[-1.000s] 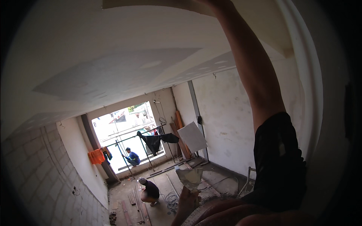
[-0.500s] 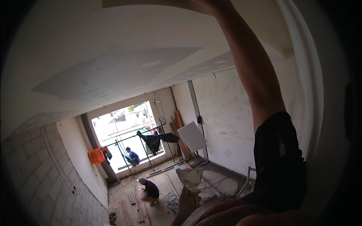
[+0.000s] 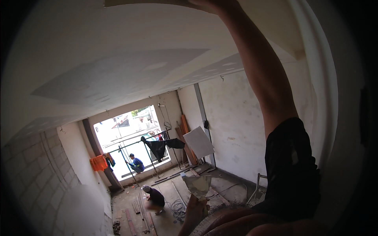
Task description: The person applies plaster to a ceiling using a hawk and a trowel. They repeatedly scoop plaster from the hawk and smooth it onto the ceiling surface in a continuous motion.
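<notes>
My right arm reaches up to the ceiling (image 3: 118, 59). My right hand (image 3: 214, 4), cut off by the upper edge, grips a long, wide, brownish blade (image 3: 153, 3) close against the ceiling surface; its handle is out of sight. Lower down, near my body, my left hand (image 3: 194, 209) is closed around the handle of a broad putty knife (image 3: 198, 185). Its metal blade points up and looks smeared with pale filler. Grey and whitish patches of coating cover the ceiling.
Far below, one person (image 3: 155, 198) crouches on the floor among boards and a coiled cable (image 3: 178, 209). Another person (image 3: 136, 163) squats at the window opening beside pipe railings hung with clothes (image 3: 156, 148). A white panel (image 3: 199, 144) leans by the right wall; a metal frame (image 3: 258, 185) stands nearer.
My right hand and the long blade have shifted slightly left along the ceiling. The left hand and putty knife stay nearly still. A pale blurred patch now shows at the lower left.
</notes>
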